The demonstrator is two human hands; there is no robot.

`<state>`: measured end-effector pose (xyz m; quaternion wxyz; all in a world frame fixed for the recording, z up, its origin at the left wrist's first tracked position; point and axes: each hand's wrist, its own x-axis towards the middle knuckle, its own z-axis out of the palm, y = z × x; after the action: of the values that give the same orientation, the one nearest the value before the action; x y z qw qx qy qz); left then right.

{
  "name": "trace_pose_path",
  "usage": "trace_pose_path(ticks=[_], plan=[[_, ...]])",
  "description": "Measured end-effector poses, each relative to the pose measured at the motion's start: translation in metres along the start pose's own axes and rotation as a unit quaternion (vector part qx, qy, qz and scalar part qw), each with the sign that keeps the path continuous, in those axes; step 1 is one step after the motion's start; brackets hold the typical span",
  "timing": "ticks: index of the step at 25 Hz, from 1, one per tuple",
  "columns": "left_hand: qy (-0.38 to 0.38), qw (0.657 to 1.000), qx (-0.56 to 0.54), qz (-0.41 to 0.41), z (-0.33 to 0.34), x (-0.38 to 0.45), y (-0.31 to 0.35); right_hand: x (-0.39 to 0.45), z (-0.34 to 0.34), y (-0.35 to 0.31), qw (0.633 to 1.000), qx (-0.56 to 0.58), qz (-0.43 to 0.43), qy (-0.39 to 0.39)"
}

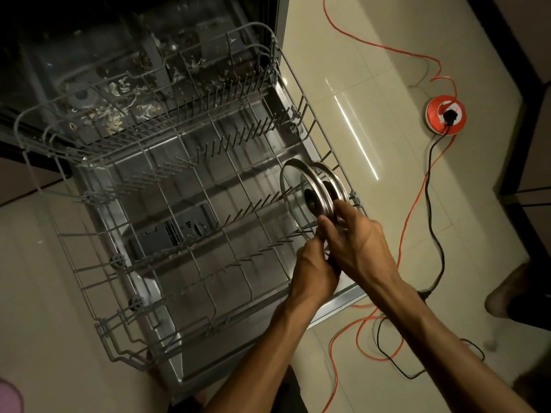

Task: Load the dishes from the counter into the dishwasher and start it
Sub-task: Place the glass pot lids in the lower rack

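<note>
The dishwasher's lower rack (143, 186) is pulled out over the open door (170, 350). Two round glass lids with metal rims and black knobs stand on edge among the tines at the rack's right side: the nearer lid (293, 186) and the farther lid (335, 181). My left hand (314, 266) pinches the lower rim of the nearer lid. My right hand (354, 236) curls its fingers around the lids' lower edge near the knobs. Apart from the lids, the rack holds nothing.
Bits of food debris lie in the dark tub (119, 93) behind the rack. An orange extension reel (445, 114) sits on the tiled floor at right, with orange and black cables (429, 204) trailing toward my feet. A pink object (9, 397) is at the bottom left corner.
</note>
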<state>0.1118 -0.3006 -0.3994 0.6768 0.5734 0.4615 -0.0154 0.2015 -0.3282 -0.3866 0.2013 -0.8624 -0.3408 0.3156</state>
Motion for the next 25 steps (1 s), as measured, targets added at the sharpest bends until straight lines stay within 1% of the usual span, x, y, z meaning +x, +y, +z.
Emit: trace_pose_path(ticks=[3,5,7,9,11,13,15,20,25], plan=[[-0.028,0.998,0.035,-0.046,-0.011,-0.02,-0.003,-0.034,-0.007,-0.002,0.999,0.018,0.03,0.02],[-0.017,0.996,0.055,-0.066,-0.023,-0.04,-0.006,-0.054,-0.008,-0.006,0.999,0.022,0.038,0.023],[0.007,0.993,0.106,-0.047,-0.04,-0.059,-0.01,-0.068,-0.003,-0.008,0.999,0.016,0.03,0.023],[0.03,0.987,0.155,-0.024,-0.059,-0.077,-0.011,-0.077,0.002,-0.017,1.0,-0.003,0.026,-0.003],[0.06,0.982,0.179,-0.006,-0.079,-0.091,-0.007,-0.081,0.004,-0.035,0.999,-0.015,0.014,-0.039],[0.094,0.977,0.189,0.015,-0.098,-0.103,0.0,-0.082,0.004,-0.059,0.998,-0.026,-0.017,-0.056],[0.123,0.972,0.197,0.038,-0.118,-0.111,0.01,-0.081,0.002,-0.086,0.996,-0.041,-0.056,-0.05],[0.182,0.958,0.197,0.098,-0.165,-0.124,0.032,-0.073,0.001,-0.156,0.989,-0.061,-0.122,-0.051],[0.234,0.938,0.217,0.137,-0.206,-0.139,0.043,-0.071,0.005,-0.204,0.978,-0.097,-0.183,-0.035]])
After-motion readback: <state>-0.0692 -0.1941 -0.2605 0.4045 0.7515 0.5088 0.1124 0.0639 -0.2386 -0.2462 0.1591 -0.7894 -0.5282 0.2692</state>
